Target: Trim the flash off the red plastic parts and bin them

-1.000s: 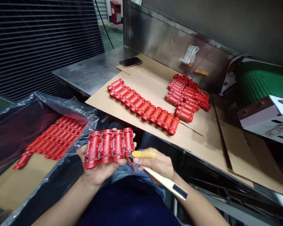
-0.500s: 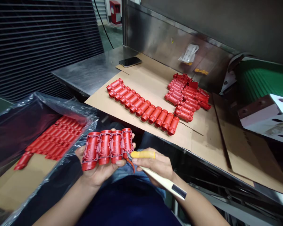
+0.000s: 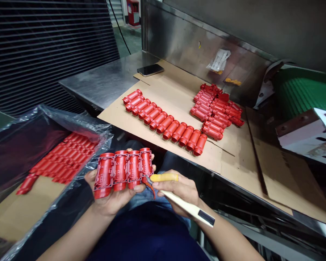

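My left hand (image 3: 108,194) cradles a red moulded plastic strip (image 3: 123,170) of several joined cylinders, its open, ribbed side facing up. My right hand (image 3: 176,188) is shut on a cream-handled trimming knife (image 3: 187,207), with a yellow finger cot (image 3: 163,177) on the index finger. The blade tip sits at the strip's lower right end, partly hidden by my fingers. A thin red plastic sliver (image 3: 151,189) hangs there.
A cardboard sheet (image 3: 179,96) on a steel table (image 3: 103,79) bears a long row of red parts (image 3: 163,123) and a heap (image 3: 214,110). More lie in a plastic-lined box (image 3: 65,156) at left. A phone (image 3: 150,70) and green conveyor (image 3: 301,90) are beyond.
My left hand has turned the red strip slightly and shifted a little to the left. The knife stays at the strip's lower right end, and the view has tilted slightly.
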A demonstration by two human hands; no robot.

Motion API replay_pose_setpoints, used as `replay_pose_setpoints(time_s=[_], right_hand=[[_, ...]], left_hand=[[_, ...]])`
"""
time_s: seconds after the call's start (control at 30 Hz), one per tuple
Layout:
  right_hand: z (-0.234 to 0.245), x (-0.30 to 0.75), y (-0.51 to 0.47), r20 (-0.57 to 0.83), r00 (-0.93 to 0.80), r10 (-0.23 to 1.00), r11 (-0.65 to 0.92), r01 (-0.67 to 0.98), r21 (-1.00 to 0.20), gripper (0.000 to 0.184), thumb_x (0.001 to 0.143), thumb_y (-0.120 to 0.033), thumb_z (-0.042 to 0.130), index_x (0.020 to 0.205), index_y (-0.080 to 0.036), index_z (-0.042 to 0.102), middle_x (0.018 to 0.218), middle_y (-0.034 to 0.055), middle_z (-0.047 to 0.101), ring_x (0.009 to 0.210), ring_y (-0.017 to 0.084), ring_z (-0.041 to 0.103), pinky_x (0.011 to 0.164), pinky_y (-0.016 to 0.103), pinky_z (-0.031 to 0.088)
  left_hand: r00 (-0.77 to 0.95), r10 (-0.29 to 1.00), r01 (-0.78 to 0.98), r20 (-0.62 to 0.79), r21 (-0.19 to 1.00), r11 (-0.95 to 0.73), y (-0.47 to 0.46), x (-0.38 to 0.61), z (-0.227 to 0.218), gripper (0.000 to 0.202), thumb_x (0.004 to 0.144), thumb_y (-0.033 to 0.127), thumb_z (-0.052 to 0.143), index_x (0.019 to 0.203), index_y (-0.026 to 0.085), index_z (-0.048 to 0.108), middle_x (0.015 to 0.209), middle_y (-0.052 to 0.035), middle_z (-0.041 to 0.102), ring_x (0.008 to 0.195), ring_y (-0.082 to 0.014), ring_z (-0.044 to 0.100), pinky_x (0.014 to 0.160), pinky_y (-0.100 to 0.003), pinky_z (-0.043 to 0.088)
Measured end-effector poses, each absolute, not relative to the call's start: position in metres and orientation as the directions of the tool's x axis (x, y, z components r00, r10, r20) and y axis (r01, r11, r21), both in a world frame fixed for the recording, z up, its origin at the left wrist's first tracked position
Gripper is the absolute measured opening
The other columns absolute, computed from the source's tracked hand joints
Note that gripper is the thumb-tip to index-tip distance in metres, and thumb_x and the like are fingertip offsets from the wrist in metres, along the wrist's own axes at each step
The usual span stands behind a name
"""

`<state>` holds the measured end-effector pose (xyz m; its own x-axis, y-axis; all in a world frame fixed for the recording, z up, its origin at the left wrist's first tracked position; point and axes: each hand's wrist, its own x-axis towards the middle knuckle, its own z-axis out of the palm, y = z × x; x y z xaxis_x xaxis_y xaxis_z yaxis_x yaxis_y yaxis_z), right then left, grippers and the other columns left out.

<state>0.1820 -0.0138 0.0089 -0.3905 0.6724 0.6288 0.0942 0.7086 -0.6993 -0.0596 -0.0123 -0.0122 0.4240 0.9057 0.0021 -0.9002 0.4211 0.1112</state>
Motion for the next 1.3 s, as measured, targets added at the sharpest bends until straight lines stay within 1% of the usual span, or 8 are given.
replay_pose_setpoints(time_s=[0.23,0.57,0.7,0.87,0.97,1.07,1.2,1.3], right_hand=[[0.007,0.178,-0.017,0.627,-0.317,0.712,0.672,0.049,-0.739,0.027,0.104,-0.012,0.072,0.131,-0.018,0.078,0.116,0.0115,0.085,0.103,0.022,0.082,0.090,0.034,0.070],[0.011,0.182,-0.016,0.626,-0.362,0.691,0.689,0.069,-0.721,0.027,0.105,-0.011,0.071,0.131,-0.016,0.076,0.121,0.0143,0.082,0.105,0.022,0.080,0.089,0.035,0.070],[0.017,0.187,-0.009,0.612,-0.424,0.668,0.712,0.125,-0.691,0.021,0.107,-0.017,0.070,0.128,-0.017,0.074,0.119,0.0138,0.081,0.103,0.021,0.078,0.083,0.032,0.069],[0.039,0.195,0.006,0.425,-0.753,0.503,0.833,0.290,-0.472,0.021,0.115,-0.023,0.056,0.108,-0.017,0.074,0.095,0.0054,0.075,0.088,0.017,0.069,0.077,0.027,0.064],[0.046,0.194,0.009,0.464,-0.773,0.432,0.899,0.326,-0.293,0.023,0.114,-0.022,0.057,0.099,-0.018,0.074,0.094,0.0049,0.072,0.082,0.017,0.065,0.067,0.026,0.061],[0.040,0.190,0.006,0.525,-0.748,0.406,0.914,0.343,-0.217,0.015,0.110,-0.019,0.061,0.106,-0.017,0.074,0.096,0.0072,0.071,0.079,0.018,0.064,0.059,0.027,0.060],[0.029,0.187,0.005,0.644,-0.734,0.218,0.960,0.279,-0.006,0.007,0.099,-0.011,0.074,0.098,-0.017,0.073,0.105,0.0166,0.079,0.085,0.024,0.068,0.057,0.032,0.062],[0.033,0.189,0.008,0.663,-0.731,0.159,0.958,0.277,0.075,0.004,0.097,-0.010,0.076,0.097,-0.014,0.074,0.107,0.0224,0.080,0.086,0.026,0.069,0.060,0.034,0.065]], left_hand=[[0.419,0.908,-0.897,0.000,0.158,0.414,-0.013,-0.061,-0.015,0.101,0.072,0.065,0.083,0.163,0.039,0.049,0.183,-0.0124,0.033,0.155,-0.0600,0.042,0.082,-0.047,0.060],[0.362,0.920,-0.905,-0.152,0.180,0.385,-0.018,-0.055,-0.002,0.082,0.079,0.061,0.084,0.154,0.037,0.060,0.168,-0.0101,0.057,0.148,-0.0537,0.054,0.076,-0.044,0.064],[0.383,0.921,-0.907,-0.074,0.158,0.390,-0.016,-0.057,-0.005,0.087,0.080,0.058,0.083,0.159,0.034,0.056,0.166,-0.0149,0.059,0.146,-0.0544,0.056,0.081,-0.047,0.065],[0.449,0.893,-0.883,-0.035,0.132,0.450,-0.016,-0.059,-0.016,0.088,0.086,0.061,0.075,0.164,0.030,0.048,0.166,-0.0197,0.057,0.147,-0.0531,0.057,0.091,-0.050,0.062],[0.462,0.883,-0.875,-0.079,0.125,0.468,-0.018,-0.058,-0.018,0.090,0.086,0.060,0.074,0.166,0.028,0.046,0.166,-0.0235,0.056,0.146,-0.0547,0.057,0.091,-0.050,0.063],[0.460,0.881,-0.879,-0.107,0.087,0.469,-0.018,-0.057,-0.018,0.090,0.087,0.055,0.074,0.168,0.029,0.044,0.164,-0.0254,0.057,0.143,-0.0530,0.061,0.089,-0.050,0.064],[0.461,0.881,-0.878,-0.109,0.085,0.471,-0.017,-0.057,-0.015,0.095,0.085,0.057,0.076,0.169,0.027,0.043,0.165,-0.0286,0.055,0.145,-0.0541,0.059,0.089,-0.051,0.064],[0.448,0.879,-0.880,-0.162,0.097,0.466,-0.015,-0.056,-0.013,0.095,0.085,0.059,0.077,0.169,0.027,0.045,0.165,-0.0268,0.056,0.144,-0.0543,0.059,0.087,-0.052,0.064]])
